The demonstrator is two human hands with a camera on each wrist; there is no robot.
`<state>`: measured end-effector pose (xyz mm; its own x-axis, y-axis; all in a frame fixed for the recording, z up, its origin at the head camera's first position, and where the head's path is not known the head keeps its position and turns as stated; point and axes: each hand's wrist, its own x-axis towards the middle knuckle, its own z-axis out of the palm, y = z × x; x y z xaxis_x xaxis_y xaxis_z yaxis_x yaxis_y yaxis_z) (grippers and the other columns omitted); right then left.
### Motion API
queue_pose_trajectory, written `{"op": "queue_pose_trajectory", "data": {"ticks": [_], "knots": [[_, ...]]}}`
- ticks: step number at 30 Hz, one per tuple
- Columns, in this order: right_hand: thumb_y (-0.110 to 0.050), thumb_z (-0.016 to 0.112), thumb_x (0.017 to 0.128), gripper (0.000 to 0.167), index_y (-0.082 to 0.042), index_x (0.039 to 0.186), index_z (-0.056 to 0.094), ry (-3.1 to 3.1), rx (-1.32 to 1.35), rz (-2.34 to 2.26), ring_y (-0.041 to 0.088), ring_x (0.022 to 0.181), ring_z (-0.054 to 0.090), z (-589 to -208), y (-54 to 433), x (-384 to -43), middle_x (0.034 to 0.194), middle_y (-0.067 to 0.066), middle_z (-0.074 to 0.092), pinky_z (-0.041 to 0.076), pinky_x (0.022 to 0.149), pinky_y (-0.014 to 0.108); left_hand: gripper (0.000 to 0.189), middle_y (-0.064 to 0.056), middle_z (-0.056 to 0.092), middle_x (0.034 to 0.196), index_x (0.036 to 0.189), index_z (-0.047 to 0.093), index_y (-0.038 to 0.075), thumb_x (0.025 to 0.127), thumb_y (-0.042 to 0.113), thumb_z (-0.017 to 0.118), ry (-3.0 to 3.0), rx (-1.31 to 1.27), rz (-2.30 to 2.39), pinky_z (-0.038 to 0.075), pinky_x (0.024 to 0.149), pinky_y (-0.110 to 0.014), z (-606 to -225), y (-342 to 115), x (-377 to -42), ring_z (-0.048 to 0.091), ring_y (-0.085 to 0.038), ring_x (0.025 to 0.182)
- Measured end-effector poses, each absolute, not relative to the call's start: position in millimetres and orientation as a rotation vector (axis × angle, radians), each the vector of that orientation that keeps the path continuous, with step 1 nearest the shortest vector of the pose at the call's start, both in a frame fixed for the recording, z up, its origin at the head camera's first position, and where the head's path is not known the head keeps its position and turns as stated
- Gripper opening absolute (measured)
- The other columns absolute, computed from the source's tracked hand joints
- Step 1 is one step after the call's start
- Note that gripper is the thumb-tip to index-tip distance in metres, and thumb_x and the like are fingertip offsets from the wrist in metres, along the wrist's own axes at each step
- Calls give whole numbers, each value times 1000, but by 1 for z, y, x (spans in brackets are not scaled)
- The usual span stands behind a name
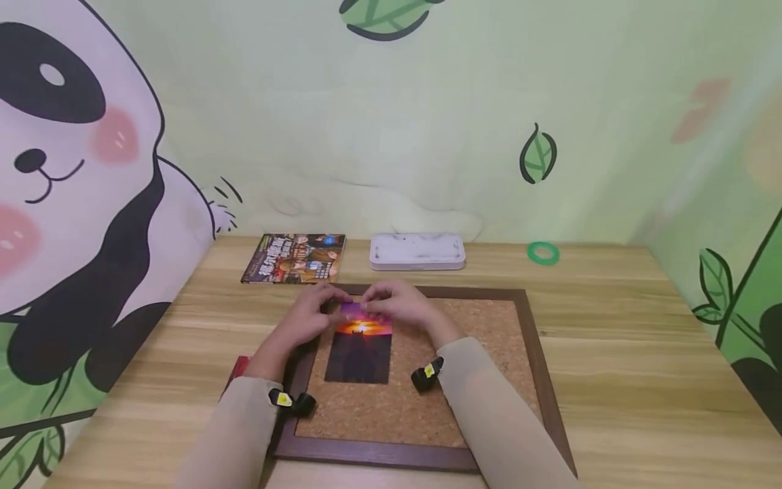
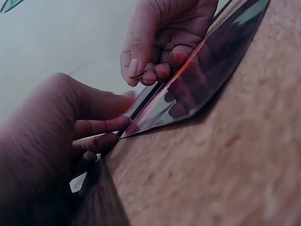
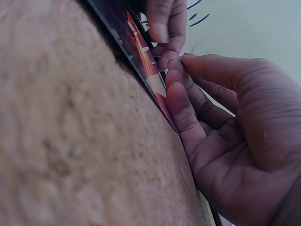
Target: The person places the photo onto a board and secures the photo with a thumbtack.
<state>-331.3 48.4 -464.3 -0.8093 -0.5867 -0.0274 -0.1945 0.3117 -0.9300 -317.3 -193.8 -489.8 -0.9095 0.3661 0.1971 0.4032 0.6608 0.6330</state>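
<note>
A glossy sunset photo (image 1: pixel 358 356) lies on the cork board (image 1: pixel 427 407), toward its upper left. My left hand (image 1: pixel 307 316) is at the photo's upper left corner; in the left wrist view its fairly straight fingers (image 2: pixel 106 125) touch that corner, with the thumb apart above them. Along the photo's top edge, my right hand (image 1: pixel 400 302) pinches a tiny shiny thing (image 3: pixel 179 58) between thumb and index finger, too small to make out its kind. The right hand's other fingers rest against the photo's top edge.
Behind the board, a comic-style book (image 1: pixel 296 258) lies at left, a white case (image 1: pixel 417 252) in the middle and a green ring (image 1: pixel 543 253) at right. Something red (image 1: pixel 237 372) shows partly behind my left forearm. A dark wooden frame (image 1: pixel 379 454) borders the cork.
</note>
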Motion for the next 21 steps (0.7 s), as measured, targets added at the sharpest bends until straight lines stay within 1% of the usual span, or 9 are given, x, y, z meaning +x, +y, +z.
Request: {"op": "queue_pose_trajectory", "data": {"ticks": [4, 10, 14, 17, 21], "knots": [[-15, 66, 97, 18, -3, 109, 73, 2228, -695, -1490, 18, 82, 64, -466, 47, -332, 93, 7, 72, 53, 75, 31, 41, -3, 58, 119, 117, 70, 20, 79, 25, 82, -2894, -615, -1119, 35, 99, -52, -485, -193, -313, 45, -29, 117], [-17, 67, 97, 16, -8, 108, 74, 2246, -671, -1480, 18, 82, 65, -468, 46, -333, 93, 5, 72, 54, 75, 31, 45, 0, 57, 120, 121, 70, 21, 79, 26, 83, -2882, -661, -1184, 31, 102, -54, -486, -198, -312, 40, -28, 123], [-19, 69, 96, 16, -9, 107, 75, 2290, -695, -1455, 16, 87, 64, -470, 47, -335, 95, 1, 73, 51, 81, 32, 46, 1, 55, 127, 124, 70, 22, 80, 29, 83, -2868, -715, -1222, 29, 104, -57, -489, -203, -313, 37, -27, 127], [-18, 69, 95, 16, -10, 106, 76, 2348, -744, -1406, 15, 93, 63, -470, 46, -334, 98, -1, 74, 49, 88, 33, 48, 0, 54, 131, 126, 70, 21, 81, 28, 82, -2857, -734, -1260, 27, 105, -59, -489, -205, -312, 35, -28, 128], [-17, 70, 94, 15, -10, 106, 77, 2391, -770, -1361, 14, 95, 63, -468, 44, -332, 100, -3, 74, 48, 90, 34, 48, -1, 53, 132, 126, 70, 19, 80, 25, 81, -2852, -742, -1289, 26, 106, -59, -487, -205, -311, 34, -29, 129]]}}
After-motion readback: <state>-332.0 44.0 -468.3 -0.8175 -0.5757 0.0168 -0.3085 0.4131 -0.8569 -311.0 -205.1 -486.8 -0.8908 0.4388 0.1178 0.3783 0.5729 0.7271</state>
